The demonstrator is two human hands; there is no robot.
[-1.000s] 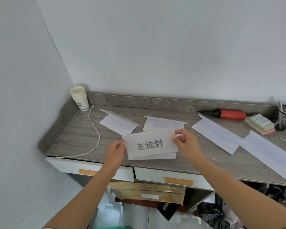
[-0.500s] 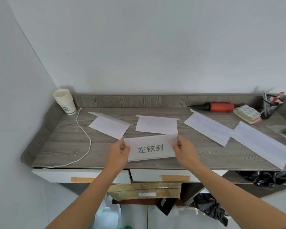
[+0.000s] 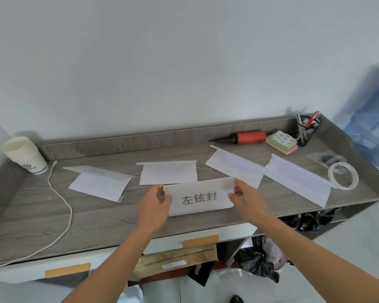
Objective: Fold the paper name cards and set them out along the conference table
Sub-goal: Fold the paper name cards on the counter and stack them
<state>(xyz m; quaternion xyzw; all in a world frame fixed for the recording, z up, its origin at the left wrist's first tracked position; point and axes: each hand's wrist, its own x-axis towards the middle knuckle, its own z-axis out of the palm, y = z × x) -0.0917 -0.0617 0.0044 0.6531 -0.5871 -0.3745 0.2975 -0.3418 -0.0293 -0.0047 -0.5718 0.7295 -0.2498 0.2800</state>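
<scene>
White folded paper name card with three grey printed characters [image 3: 200, 196]: held above the front middle of the grey wood-grain desk [image 3: 96, 219], printed face toward the camera, long edge roughly level. Whether its lower edge touches the desk cannot be told.

Left hand [image 3: 157, 203]: pinching the card's left short edge, thumb on the front face. Right hand [image 3: 245, 199]: pinching the right short edge in the same manner. Both forearms bare.

Four more folded white paper cards lie on the desk behind it: one left of centre [image 3: 100, 184], one just behind the held card [image 3: 167, 174], one to the right [image 3: 236, 166], and one furthest right [image 3: 300, 182], its corner reaching the desk's front edge. The two right-hand cards meet at their ends.

Outward: stack of white paper cups [image 3: 25, 155] in the back left corner; white cable [image 3: 62, 202] running from near the cups to the front left edge. Back right: red and black hand pump [image 3: 245, 137], pad of pastel sticky notes [image 3: 281, 142], black mesh pen holder [image 3: 306, 129]. Roll of clear tape [image 3: 342, 178] at the right end. Blue water jug [image 3: 372, 136] beyond the desk's right side.
</scene>
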